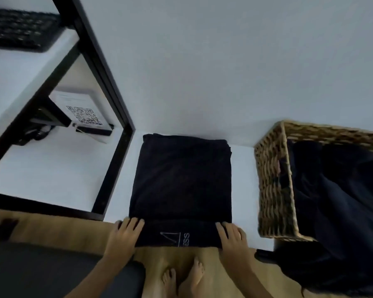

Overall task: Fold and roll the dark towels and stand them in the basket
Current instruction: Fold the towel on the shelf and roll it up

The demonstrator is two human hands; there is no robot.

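Lying lengthwise away from the person, the folded towel [182,181] has its near rolled edge gripped by both hands [124,235] [232,238].

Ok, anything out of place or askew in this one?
One thing: the basket holds loose, crumpled dark cloth that spills over its near edge rather than standing rolls. The towel on the shelf lies flat and square, both hands on its near fold.

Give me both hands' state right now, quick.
Left hand: grips the near rolled edge of the towel, fingers curled over it.
Right hand: grips the same edge at its other end.
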